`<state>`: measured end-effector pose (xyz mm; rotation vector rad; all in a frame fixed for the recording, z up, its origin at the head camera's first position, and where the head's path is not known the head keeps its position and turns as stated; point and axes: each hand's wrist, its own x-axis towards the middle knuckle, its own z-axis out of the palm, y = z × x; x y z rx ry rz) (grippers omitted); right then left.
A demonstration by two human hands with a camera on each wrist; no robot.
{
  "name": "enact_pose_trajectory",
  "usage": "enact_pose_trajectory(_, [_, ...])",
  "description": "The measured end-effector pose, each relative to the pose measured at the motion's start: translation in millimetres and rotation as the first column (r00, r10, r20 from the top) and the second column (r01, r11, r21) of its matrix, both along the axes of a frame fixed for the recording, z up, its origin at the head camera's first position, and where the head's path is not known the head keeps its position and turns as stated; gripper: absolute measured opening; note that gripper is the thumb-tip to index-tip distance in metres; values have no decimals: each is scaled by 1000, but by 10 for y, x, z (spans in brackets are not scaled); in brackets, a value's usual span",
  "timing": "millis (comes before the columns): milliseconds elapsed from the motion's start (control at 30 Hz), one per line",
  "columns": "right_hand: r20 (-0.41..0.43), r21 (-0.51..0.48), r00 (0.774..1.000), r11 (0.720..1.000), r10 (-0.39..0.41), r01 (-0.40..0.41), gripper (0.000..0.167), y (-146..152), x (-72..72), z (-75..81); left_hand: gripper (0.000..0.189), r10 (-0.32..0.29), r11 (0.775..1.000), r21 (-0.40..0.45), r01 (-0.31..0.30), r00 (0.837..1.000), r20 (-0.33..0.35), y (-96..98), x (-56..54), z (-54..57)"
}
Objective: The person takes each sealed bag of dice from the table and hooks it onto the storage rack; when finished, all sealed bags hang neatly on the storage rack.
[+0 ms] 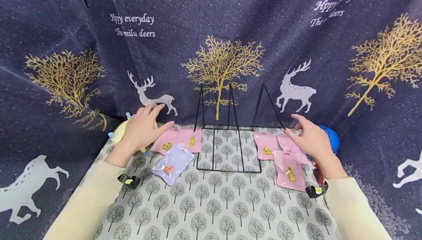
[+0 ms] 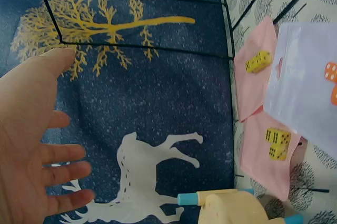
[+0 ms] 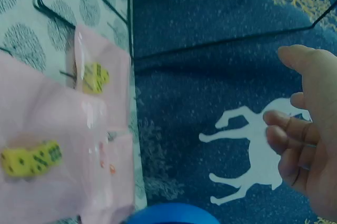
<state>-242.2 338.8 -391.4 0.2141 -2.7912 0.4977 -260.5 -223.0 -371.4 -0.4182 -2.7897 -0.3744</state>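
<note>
My left hand (image 1: 141, 128) is held above the back left of the table, thumb and fingers spread, holding nothing. Below it lie two pink bags (image 1: 196, 141) with yellow dice and a lavender bag (image 1: 179, 157) with orange dice. On the other side my right hand (image 1: 311, 136) hovers over three overlapping pink bags (image 1: 281, 159), its thumb apart from loosely bent fingers and nothing in its grasp. Two of these bags show yellow dice; the third is partly covered. Between the hands stands a black wire rack (image 1: 229, 171), its upright peaks towards the curtain.
A cream rounded object with blue-tipped pegs (image 2: 231, 208) sits beside the left hand, partly hidden by it in the head view. Behind the right hand is a blue rounded object (image 1: 332, 139), with something red (image 1: 317, 176) nearby. A dark deer-print curtain (image 1: 211, 13) hangs along the table's back edge.
</note>
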Motion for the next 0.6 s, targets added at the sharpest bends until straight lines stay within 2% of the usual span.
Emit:
enact_pose_trajectory(167, [-46,-49,997,996,69,-71,62,-128,124,-133,87,-10,997,76,5,997,70,16,152,-65])
enact_pose_trajectory(300, [-53,-60,992,991,117,-120,56,-245,209,-292,84,-23,994,110,10,992,123,13,257,-179])
enact_pose_trajectory(433, [-23,-84,987,983,159,-160,53,-344,271,-471,81,-34,993,115,17,989,147,7,335,-325])
enact_pose_trajectory(600, [65,-149,979,972,192,-181,54,-428,340,-696,78,-38,991,130,14,982,185,20,441,-474])
